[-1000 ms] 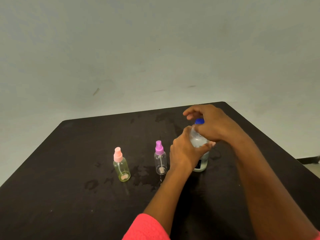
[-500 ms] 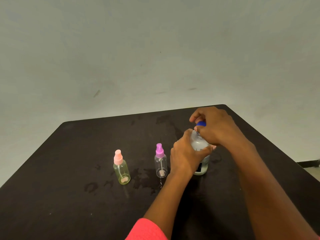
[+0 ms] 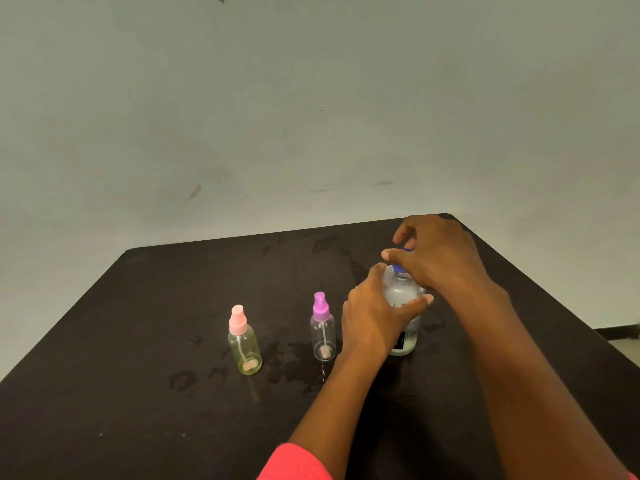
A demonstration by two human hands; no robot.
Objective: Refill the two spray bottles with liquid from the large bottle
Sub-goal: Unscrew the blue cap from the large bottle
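Observation:
The large clear bottle (image 3: 405, 296) stands upright on the black table (image 3: 138, 341), right of centre. My left hand (image 3: 374, 317) grips its body from the left. My right hand (image 3: 436, 254) curls over the top, fingers pinching the blue cap (image 3: 401, 268), which is mostly hidden. A small clear spray bottle with a purple head (image 3: 322, 327) stands just left of my left hand. Farther left stands a yellowish spray bottle with a pink head (image 3: 243, 341). Both spray bottles are upright with their heads on.
Wet patches (image 3: 291, 368) darken the table around and in front of the spray bottles. A plain grey wall (image 3: 311, 116) rises behind the table's far edge. The table's right edge runs diagonally past my right arm.
My right hand has shifted its fingers on the blue cap, turning at the top of the large bottle. My left hand keeps its hold on the body. The spray bottles have not moved.

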